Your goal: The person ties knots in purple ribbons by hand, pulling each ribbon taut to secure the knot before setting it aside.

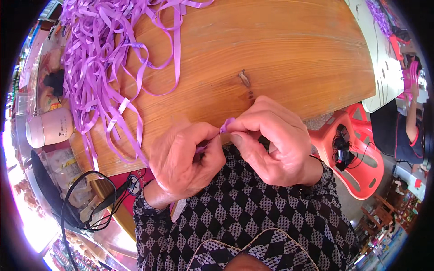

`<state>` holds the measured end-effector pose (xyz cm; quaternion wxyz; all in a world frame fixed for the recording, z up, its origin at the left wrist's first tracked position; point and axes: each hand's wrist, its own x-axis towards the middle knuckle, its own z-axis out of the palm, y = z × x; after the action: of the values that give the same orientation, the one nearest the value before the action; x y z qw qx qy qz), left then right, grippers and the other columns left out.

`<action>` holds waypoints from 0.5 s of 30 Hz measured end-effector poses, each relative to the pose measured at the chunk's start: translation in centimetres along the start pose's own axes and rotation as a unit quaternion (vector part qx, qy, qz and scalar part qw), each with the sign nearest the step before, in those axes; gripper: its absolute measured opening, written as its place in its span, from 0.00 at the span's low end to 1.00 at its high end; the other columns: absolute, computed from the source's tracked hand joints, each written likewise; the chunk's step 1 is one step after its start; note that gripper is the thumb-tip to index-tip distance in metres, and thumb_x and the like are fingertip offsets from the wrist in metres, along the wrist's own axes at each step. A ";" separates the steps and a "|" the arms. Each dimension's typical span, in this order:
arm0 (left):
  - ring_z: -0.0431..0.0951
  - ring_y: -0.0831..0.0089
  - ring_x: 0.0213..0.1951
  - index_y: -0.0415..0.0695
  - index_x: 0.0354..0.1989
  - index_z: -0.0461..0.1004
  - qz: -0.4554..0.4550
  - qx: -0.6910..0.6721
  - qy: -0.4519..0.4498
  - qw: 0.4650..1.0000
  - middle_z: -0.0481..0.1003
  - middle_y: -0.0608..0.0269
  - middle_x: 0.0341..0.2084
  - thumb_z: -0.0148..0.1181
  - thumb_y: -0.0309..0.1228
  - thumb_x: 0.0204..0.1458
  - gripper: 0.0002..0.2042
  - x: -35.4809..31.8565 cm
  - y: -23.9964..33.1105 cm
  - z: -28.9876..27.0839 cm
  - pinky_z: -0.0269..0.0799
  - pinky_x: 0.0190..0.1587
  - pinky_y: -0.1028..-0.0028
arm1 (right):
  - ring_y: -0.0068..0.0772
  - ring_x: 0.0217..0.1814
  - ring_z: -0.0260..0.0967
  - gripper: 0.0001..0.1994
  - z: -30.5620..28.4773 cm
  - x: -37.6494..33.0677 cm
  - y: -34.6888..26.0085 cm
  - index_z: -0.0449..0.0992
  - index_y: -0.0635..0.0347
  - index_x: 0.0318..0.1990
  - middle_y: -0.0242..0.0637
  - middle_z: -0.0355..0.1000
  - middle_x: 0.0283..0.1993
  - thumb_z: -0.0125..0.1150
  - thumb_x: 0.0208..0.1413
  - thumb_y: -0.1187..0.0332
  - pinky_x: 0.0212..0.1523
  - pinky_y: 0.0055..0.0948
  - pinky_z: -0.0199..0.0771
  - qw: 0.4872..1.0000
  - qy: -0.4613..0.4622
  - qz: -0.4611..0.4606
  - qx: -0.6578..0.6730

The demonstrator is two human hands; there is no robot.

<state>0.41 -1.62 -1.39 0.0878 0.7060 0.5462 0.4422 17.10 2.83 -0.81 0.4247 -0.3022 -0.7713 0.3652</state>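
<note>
Wooden table [289, 49] before us, purple ribbon heap [97, 58] across its left end, our two hands meeting at its near edge — both pinching one small ribbon fold [226, 124].

The heap spills toward the table's near left corner, closer to our left hand [186, 157]; one strand runs down to that hand, though we cannot tell whether it joins the fold. Left fingertips grasp the fold's lower end, purple showing inside the curled fingers; our right hand [273, 142] nips its upper end between thumb and forefinger. Neither is nearer — the fold lies between them, its axis slanting rightward, away from us, over the table's near edge.
</note>
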 end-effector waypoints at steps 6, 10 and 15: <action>0.68 0.68 0.14 0.41 0.27 0.72 0.042 0.023 -0.008 0.999 0.67 0.63 0.14 0.63 0.14 0.32 0.12 0.0 0.2 0.0 0.59 0.15 0.73 | 0.29 0.22 0.62 0.09 0.7 0.1 0.1 0.73 0.66 0.29 0.37 0.68 0.24 0.61 0.38 0.87 0.21 0.26 0.58 1.000 0.014 -0.020 -0.014; 0.69 0.72 0.16 0.39 0.28 0.74 -0.038 -0.112 -0.068 0.991 0.69 0.62 0.15 0.63 0.15 0.36 0.09 0.3 0.1 -0.8 0.61 0.17 0.77 | 0.27 0.21 0.60 0.09 0.3 0.1 -0.1 0.71 0.65 0.26 0.34 0.65 0.22 0.58 0.37 0.88 0.21 0.25 0.57 0.999 -0.012 0.022 0.026; 0.68 0.87 0.21 0.37 0.29 0.77 -0.378 -0.344 -0.134 0.849 0.73 0.71 0.20 0.62 0.20 0.46 0.02 0.2 0.4 -1.7 0.62 0.23 0.85 | 0.21 0.21 0.59 0.07 0.4 0.1 0.0 0.71 0.65 0.25 0.32 0.64 0.22 0.57 0.38 0.87 0.21 0.21 0.57 0.992 -0.026 0.083 0.092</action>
<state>-0.54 -2.15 -0.06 0.5575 0.4223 0.5669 0.4353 16.72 2.75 -0.94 0.3984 -0.3154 -0.7175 0.4765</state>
